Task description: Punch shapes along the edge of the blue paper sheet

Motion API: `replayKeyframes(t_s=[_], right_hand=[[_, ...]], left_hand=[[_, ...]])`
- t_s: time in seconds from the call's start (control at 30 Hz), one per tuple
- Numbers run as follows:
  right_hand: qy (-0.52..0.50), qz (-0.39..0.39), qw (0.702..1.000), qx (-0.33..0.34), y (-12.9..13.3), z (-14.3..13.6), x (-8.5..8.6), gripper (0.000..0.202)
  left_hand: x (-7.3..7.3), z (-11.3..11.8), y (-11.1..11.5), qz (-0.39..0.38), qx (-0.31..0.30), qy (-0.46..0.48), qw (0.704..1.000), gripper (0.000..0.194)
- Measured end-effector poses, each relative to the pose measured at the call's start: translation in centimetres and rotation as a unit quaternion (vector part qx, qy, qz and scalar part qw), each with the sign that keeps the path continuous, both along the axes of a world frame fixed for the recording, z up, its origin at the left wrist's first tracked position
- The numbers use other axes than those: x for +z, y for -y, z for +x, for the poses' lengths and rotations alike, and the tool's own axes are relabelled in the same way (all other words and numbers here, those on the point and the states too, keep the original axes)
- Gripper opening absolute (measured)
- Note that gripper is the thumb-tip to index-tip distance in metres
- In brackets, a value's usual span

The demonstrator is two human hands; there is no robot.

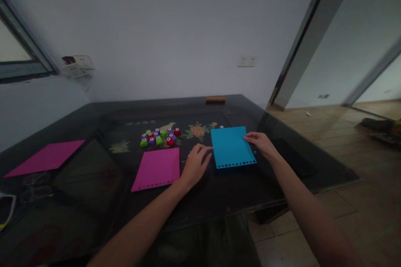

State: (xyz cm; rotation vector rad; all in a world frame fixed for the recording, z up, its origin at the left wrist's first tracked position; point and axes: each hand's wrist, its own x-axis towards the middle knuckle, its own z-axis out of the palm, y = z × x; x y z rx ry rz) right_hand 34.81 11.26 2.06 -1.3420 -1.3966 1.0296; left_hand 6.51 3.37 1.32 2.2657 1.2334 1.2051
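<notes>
A bright blue sheet of paper with a row of dark marks or holes along its near edge is tilted up slightly over the dark table. My right hand pinches its right edge between thumb and fingers. Beside the left edge is my left hand, fingers loosely bent and apart, a fingertip at or touching the paper. A pink sheet with a similar row lies left of that hand. Behind it sits a cluster of small red, green and purple eyeball toys. One more eyeball toy peeks out past the blue sheet's far edge.
Another pink sheet lies at the table's left, near a pair of glasses. A brown stick-like object rests at the far edge. A dark flat object is right of my right hand. The flower-patterned table stands against a wall.
</notes>
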Motion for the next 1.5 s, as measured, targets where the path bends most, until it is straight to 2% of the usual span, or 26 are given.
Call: replayKeyframes(t_s=[0.13,0.27,0.4,0.53,0.73,0.87,1.13,1.37,1.5], right_hand=[[0.01,-0.037,0.999,-0.002,0.0,1.2,-0.8,0.03],[0.033,-0.043,0.998,-0.013,-0.1,1.7,-0.9,0.026],[0.058,-0.044,0.997,-0.006,-0.3,1.8,-1.1,0.025],[0.085,-0.048,0.995,0.009,-0.6,1.8,-1.6,0.024],[0.13,-0.056,0.99,0.0,-0.8,1.7,-1.8,0.017],[0.2,-0.056,0.978,-0.017,-0.9,1.5,-1.9,0.014],[0.337,-0.004,0.939,-0.061,-1.4,1.4,-2.6,0.023],[0.391,0.02,0.916,-0.089,-1.3,1.4,-2.9,0.036],[0.406,0.015,0.91,-0.08,-1.2,1.3,-2.9,0.032]], left_hand=[[-0.2,0.8,0.5,0.039,-0.051,-0.085,0.994,0.025],[-1.1,1.3,0.6,0.048,-0.093,-0.156,0.982,0.027],[-2.0,1.5,0.5,0.049,-0.104,-0.218,0.969,0.029],[-2.3,1.7,0.6,0.035,-0.101,-0.252,0.962,0.032],[-2.3,1.7,0.6,0.016,-0.11,-0.264,0.958,0.034],[-2.5,1.5,0.6,0.004,-0.113,-0.267,0.957,0.034],[-2.8,1.6,0.4,-0.003,-0.11,-0.268,0.957,0.035],[-2.4,1.6,0.6,0.001,-0.112,-0.269,0.957,0.035],[-2.2,1.6,0.7,0.004,-0.133,-0.271,0.953,0.036]])
